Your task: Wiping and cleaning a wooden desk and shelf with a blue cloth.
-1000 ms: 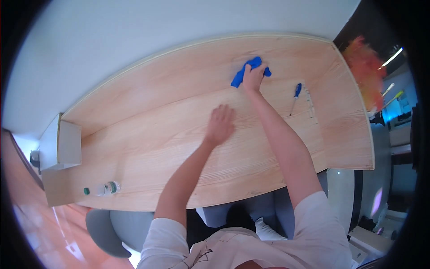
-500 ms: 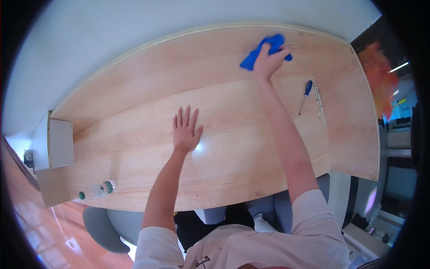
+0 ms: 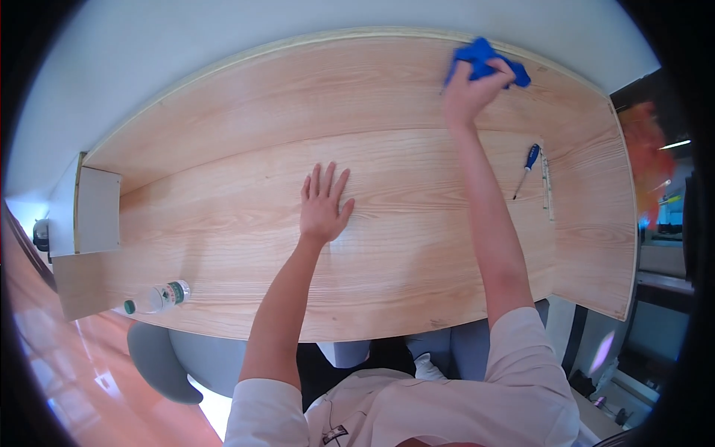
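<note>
My right hand (image 3: pixel 475 93) is closed round a bunched blue cloth (image 3: pixel 477 54), pressing it against the wooden back panel (image 3: pixel 298 93) close to its top edge. The cloth is slightly blurred. My left hand (image 3: pixel 323 207) lies flat on the wooden desktop (image 3: pixel 402 246) with its fingers spread, holding nothing. A screwdriver (image 3: pixel 530 158) with a blue handle rests on the desktop to the right of my right forearm. Beside it, a thin pale strip with dark marks (image 3: pixel 547 186) lies along the foot of the right side panel (image 3: pixel 592 201).
At the near left, a clear plastic bottle with a green cap (image 3: pixel 158 297) lies on its side by the desk's edge. A white box-like unit (image 3: pixel 98 210) stands at the left end. Below the front edge is a grey chair (image 3: pixel 201 357).
My right hand has moved the blue cloth right and up along the back panel. The whole view has shifted a little; my left hand still lies flat on the desktop.
</note>
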Demonstrator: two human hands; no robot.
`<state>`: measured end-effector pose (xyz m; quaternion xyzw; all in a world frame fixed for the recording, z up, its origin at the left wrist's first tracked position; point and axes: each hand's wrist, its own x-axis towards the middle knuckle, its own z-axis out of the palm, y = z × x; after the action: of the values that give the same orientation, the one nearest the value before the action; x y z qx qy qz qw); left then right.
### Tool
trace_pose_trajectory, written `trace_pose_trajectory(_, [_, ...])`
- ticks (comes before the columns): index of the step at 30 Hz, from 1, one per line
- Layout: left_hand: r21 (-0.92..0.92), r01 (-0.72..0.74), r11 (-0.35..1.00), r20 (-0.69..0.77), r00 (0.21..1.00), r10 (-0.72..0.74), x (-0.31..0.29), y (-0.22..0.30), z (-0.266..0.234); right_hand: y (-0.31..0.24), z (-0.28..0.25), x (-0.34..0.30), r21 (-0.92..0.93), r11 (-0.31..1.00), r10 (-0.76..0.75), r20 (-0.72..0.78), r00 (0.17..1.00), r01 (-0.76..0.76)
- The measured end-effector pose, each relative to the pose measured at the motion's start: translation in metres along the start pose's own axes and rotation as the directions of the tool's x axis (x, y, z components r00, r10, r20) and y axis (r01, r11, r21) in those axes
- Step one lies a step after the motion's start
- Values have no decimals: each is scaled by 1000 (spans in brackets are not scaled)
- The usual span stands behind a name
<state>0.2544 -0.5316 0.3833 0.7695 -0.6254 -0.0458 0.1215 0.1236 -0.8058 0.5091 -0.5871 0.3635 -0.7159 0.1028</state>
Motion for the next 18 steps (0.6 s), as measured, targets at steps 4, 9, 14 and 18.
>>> trace_pose_trajectory(4, [-25,40,999,-14,999,-40,-4,-5,-2,-3,11,-65,-4,980,-186,302,935,197])
trace_pose_trajectory(9, [-64,12,998,-28,1000,-14,3,4,-3,53,-25,-136,-217,911,408,336,849,-351])
trace_pose_trajectory(14, [-77,38,996,-48,998,-42,-9,-8,-1,36,-17,-37,-100,954,287,40,957,-282])
trace_pose_trajectory(18, [-55,35,998,-50,998,-37,-5,-4,2,-35,-3,24,0,995,99,38,994,-99])
